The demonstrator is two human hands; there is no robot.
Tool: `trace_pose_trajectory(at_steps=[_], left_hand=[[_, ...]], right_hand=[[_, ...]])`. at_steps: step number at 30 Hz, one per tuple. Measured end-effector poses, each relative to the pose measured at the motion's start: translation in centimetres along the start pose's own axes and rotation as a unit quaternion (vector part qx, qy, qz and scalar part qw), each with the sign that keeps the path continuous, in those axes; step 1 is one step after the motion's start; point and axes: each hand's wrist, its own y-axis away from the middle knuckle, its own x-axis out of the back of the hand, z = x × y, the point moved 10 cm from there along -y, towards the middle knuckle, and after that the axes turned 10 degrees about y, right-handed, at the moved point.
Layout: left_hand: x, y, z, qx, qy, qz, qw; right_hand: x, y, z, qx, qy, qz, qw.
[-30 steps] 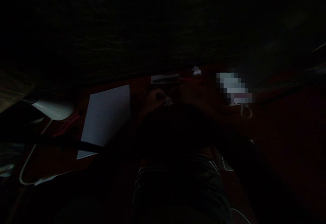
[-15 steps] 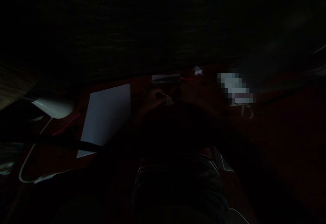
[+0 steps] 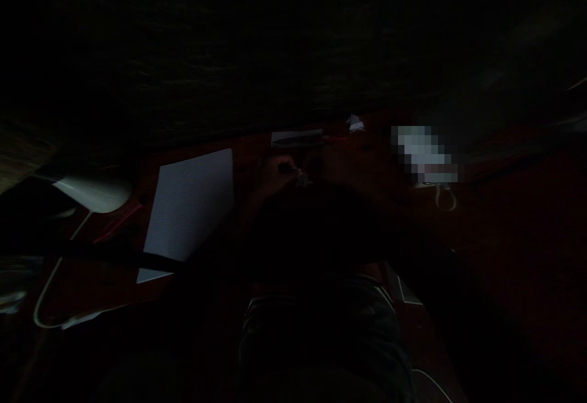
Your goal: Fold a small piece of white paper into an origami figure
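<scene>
My left hand (image 3: 275, 173) and right hand (image 3: 332, 161) meet over the dark red table (image 3: 504, 219), both pinching a small folded paper (image 3: 301, 178) between their fingertips. A white sheet (image 3: 190, 204) lies just left of my left hand. Beyond them lies a flat strip (image 3: 296, 138), and farther right another paper scrap (image 3: 354, 123).

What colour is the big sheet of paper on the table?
White, greyish in the dim light; the sheet of paper shows in the head view.
</scene>
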Motion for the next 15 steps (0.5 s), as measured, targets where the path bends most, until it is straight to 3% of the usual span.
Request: trace_pose_trajectory(at_steps=[8, 15], left_hand=[[-0.3, 0.0, 1.3, -0.089, -0.010, -0.031, 0.996], [-0.4, 0.4, 1.8, -0.085, -0.033, -0.027, 0.996]], right_hand=[[-0.1, 0.8, -1.0, 0.005, 0.135, -0.016, 0.991], [0.1, 1.4, -1.7, -0.002, 0.179, -0.031, 0.983]])
